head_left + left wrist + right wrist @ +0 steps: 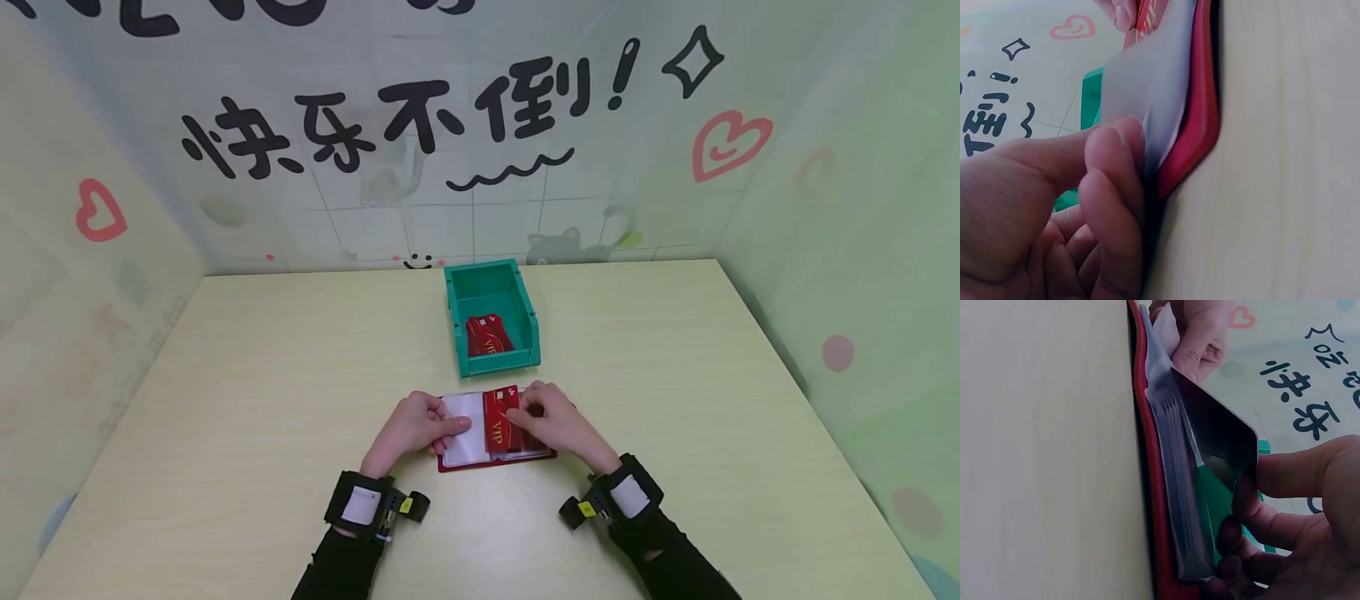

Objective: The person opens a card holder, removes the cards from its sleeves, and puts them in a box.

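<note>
Card filing under way: one card at the holder, more in the bin.
Left hand (415, 425) presses the open card holder (465, 433) flat on the table (225, 400); right hand (553, 421) pinches a red VIP card (497, 425) at its sleeve. Further cards (487, 335) lie in the green bin (491, 283).

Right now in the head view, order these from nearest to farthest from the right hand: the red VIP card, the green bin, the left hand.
1. Red VIP card, pinched by the right hand.
2. Left hand, across the card holder, to its left.
3. Green bin, beyond, toward the wall.
</note>
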Tool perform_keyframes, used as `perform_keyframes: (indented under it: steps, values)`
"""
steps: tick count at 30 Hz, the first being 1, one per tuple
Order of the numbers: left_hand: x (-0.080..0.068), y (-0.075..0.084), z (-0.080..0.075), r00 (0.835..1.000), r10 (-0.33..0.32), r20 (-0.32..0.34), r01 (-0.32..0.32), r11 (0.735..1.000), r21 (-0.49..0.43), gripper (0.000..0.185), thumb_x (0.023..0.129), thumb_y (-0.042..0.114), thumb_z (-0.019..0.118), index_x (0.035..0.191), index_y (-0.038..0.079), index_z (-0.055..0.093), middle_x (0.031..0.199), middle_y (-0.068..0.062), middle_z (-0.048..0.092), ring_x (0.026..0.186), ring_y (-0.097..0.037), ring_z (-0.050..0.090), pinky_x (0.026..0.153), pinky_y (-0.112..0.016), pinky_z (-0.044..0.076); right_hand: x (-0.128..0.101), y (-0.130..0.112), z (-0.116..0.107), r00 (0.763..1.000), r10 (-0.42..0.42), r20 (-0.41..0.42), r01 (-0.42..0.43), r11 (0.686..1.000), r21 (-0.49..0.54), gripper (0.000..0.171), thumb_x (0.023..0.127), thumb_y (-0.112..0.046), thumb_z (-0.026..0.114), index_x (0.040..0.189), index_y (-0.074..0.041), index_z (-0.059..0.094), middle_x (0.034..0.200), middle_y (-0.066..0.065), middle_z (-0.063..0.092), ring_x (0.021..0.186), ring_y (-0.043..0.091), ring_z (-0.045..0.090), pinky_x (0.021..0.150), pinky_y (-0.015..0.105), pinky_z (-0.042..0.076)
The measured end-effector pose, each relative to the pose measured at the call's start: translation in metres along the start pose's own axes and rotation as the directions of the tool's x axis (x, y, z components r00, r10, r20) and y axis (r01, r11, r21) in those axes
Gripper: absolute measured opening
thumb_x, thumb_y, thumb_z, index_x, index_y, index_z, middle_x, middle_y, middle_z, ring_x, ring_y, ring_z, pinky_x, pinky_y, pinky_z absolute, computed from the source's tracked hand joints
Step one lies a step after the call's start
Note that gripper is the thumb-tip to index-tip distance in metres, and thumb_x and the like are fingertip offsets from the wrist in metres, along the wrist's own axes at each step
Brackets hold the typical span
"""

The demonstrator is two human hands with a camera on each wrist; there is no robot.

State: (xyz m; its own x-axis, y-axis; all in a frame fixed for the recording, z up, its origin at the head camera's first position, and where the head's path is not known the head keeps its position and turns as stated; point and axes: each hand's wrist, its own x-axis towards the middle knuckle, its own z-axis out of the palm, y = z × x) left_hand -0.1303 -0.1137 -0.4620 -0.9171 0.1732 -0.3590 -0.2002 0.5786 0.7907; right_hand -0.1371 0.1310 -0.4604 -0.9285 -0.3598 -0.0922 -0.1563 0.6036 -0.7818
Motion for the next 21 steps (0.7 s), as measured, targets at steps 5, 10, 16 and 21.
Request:
perform_keyframes:
  steps: [5, 10, 16, 21]
  values:
    - [0.0, 0.0, -0.001, 1.0, 0.005, 0.005, -0.005, 1.0, -0.001, 0.031, 0.089, 0.032, 0.077, 0.075, 0.006, 0.067, 0.059, -0.003, 0.065, 0.047, -0.011, 0.058, 0.051, -0.021, 0.049, 0.004, -0.004, -0.012, 1.0, 0.006, 0.005, -0.006, 0.999, 0.037, 0.019, 0.096, -0.021, 0.065, 0.087, -0.006, 0.061, 0.095, 0.012, 0.066, 0.084, 0.017, 0.056, 0.066, 0.024, 0.049]
    - [-0.001, 0.0, -0.002, 1.0, 0.003, 0.003, -0.003, 1.0, -0.006, 0.031, 0.089, 0.032, 0.077, 0.075, 0.006, 0.068, 0.06, -0.003, 0.065, 0.047, -0.012, 0.058, 0.051, -0.022, 0.049, 0.013, -0.015, -0.021, 0.999, -0.003, -0.036, 0.005, 0.999, 0.048, 0.019, 0.098, -0.022, 0.065, 0.093, -0.004, 0.061, 0.091, 0.014, 0.07, 0.071, 0.015, 0.059, 0.06, 0.023, 0.052]
    - [0.0, -0.001, -0.002, 1.0, 0.012, 0.013, -0.012, 1.0, -0.016, 0.029, 0.089, 0.031, 0.076, 0.077, 0.006, 0.068, 0.06, -0.003, 0.065, 0.047, -0.012, 0.058, 0.052, -0.021, 0.049, 0.032, -0.03, -0.028, 0.987, -0.002, -0.163, 0.005, 1.0, 0.017, 0.02, 0.099, -0.02, 0.065, 0.101, -0.001, 0.061, 0.099, 0.017, 0.073, 0.073, 0.02, 0.063, 0.063, 0.022, 0.054]
    - [0.0, -0.003, -0.002, 1.0, 0.015, 0.016, -0.015, 1.0, -0.017, 0.028, 0.089, 0.03, 0.077, 0.077, 0.006, 0.068, 0.059, -0.003, 0.064, 0.047, -0.012, 0.057, 0.051, -0.021, 0.048, 0.052, -0.043, -0.031, 0.969, -0.051, -0.242, 0.04, 0.998, -0.05, 0.023, 0.1, -0.018, 0.063, 0.112, 0.002, 0.062, 0.097, 0.018, 0.072, 0.076, 0.021, 0.06, 0.062, 0.022, 0.049]
